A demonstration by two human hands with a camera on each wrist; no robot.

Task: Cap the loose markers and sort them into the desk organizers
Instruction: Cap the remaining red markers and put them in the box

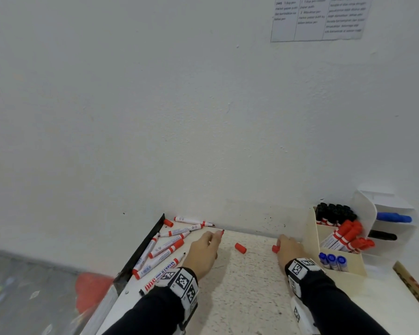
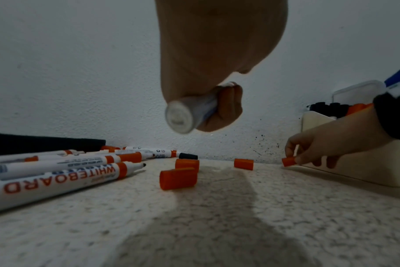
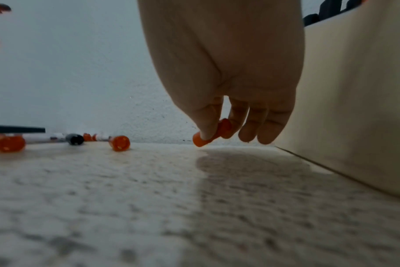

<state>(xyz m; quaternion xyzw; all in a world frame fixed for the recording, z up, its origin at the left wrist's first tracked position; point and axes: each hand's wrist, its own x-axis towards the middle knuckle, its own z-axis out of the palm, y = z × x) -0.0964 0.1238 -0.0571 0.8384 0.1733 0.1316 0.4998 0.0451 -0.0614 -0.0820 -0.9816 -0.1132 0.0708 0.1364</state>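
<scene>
Right hand (image 1: 289, 247) pinches a red cap (image 3: 211, 134) at 3 o'clock; left hand (image 1: 203, 250) grips an uncapped marker (image 2: 189, 112). Misalignment could smear ink.

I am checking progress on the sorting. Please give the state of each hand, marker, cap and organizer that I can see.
left hand: grips a marker, lifted off the desk
right hand: pinches a red cap at the desk surface
loose markers: lying on the desk, several uncapped
loose cap: lying on the desk
desk organizer: holds capped black, red and blue markers
</scene>
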